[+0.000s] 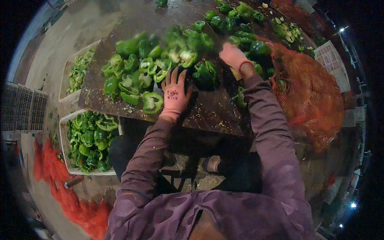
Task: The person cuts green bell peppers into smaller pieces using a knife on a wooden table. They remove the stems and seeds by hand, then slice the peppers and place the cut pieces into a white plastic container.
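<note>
My left hand point(175, 93), in a pink glove with dark fingertips, lies back up at the near edge of a heap of cut green bell peppers point(160, 69). Its fingers are spread, and what is under them is hidden. A whole dark green pepper point(205, 73) sits just right of it on the dark tabletop point(214, 112). My right hand point(234, 57), also gloved in pink, is curled beside whole green peppers point(259, 48). Something yellowish shows below its wrist; whether the fingers hold it cannot be told.
A white crate of peppers point(120, 126) stands left of the table, with a crate of pale trimmings point(61, 87) beyond. An orange mesh sack point(312, 87) bulges at the right. Red netting point(57, 180) lies on the floor; grey crates point(24, 108) stand far left. Seeds are scattered over the table.
</note>
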A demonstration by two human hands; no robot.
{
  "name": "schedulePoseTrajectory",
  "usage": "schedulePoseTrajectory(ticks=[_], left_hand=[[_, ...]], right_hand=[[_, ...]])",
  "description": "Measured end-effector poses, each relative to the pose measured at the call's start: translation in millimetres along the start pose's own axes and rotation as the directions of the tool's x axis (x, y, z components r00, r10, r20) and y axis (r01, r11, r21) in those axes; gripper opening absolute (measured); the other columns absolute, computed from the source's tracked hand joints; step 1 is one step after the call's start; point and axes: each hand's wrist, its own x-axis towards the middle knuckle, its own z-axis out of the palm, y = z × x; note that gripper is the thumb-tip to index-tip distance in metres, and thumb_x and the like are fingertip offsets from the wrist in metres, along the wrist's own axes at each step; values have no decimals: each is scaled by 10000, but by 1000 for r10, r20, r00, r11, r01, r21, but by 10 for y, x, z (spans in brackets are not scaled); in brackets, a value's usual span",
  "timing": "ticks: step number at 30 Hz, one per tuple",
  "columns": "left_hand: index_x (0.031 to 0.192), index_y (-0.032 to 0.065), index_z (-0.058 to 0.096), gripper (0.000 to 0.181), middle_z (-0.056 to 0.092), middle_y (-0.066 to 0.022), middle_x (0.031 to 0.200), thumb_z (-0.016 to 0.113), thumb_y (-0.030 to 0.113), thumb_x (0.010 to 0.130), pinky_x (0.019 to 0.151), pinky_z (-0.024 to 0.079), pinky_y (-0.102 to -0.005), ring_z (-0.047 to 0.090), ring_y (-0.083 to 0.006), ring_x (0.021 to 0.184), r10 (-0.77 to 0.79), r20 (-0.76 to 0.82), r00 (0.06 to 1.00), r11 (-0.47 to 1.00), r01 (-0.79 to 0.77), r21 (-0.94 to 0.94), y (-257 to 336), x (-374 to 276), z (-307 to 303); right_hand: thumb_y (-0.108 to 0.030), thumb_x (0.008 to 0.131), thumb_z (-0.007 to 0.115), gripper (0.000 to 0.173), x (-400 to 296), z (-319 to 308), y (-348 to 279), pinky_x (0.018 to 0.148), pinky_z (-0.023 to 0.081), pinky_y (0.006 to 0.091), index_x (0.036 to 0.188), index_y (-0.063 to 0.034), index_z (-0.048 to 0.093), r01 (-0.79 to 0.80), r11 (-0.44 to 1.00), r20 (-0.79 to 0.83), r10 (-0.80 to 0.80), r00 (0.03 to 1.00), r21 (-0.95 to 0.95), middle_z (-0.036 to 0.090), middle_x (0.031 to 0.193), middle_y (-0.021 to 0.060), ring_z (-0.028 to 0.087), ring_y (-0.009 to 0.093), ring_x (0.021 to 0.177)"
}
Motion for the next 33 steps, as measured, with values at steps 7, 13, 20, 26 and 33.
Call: schedulePoseTrajectory(ticks=[7, 13, 20, 26, 33], left_hand=[[1352, 118, 478, 590, 408, -145, 1435, 664, 327, 833, 1040, 296, -566, 338, -375, 1347, -4, -25, 1000, 1000, 4, -11, -41, 0, -4], [1350, 125, 484, 599, 412, -135, 1435, 679, 332, 823, 1034, 309, -568, 346, -375, 1342, 4, 2, 1000, 1000, -4, -19, -7, -30, 33], [1357, 124, 474, 605, 406, -136, 1434, 679, 310, 819, 1040, 301, -567, 333, -376, 1350, 6, -16, 1000, 1000, -6, -15, -38, 49, 75], [1364, 126, 464, 623, 386, -147, 1453, 689, 278, 802, 1038, 300, -573, 325, -390, 1358, 7, 40, 999, 1000, -7, -9, -93, -13, 30], [1385, 136, 447, 658, 378, -145, 1458, 698, 309, 801, 1027, 300, -580, 325, -387, 1354, 15, 42, 999, 994, -11, -113, 24, 27, 75]], right_hand=[[-256, 844, 574, 365, -656, 96, -220, 919, 458, 512, 1041, 51, 575, -92, 959, -66, 114, 991, 268, 585, 1132, 333, 555, 494, 1062], [-238, 852, 538, 364, -844, -150, -594, 944, 479, 502, 1107, 13, 608, -301, 924, 94, 286, 954, 236, 609, 1202, 268, 605, 436, 1083], [-355, 887, 565, 384, -1047, -243, -599, 915, 472, 507, 1108, -42, 582, -177, 978, -262, 199, 944, 108, 624, 1102, 237, 583, 417, 1067], [-284, 852, 550, 366, 362, -1009, -620, 921, 480, 514, 1077, -8, 637, -159, 950, -247, 227, 942, 267, 638, 1140, 238, 602, 426, 1065], [-183, 840, 510, 329, 1333, -162, -155, 935, 497, 479, 1040, -3, 699, -170, 985, 39, 169, 985, 13, 649, 1139, 255, 623, 402, 1088]])
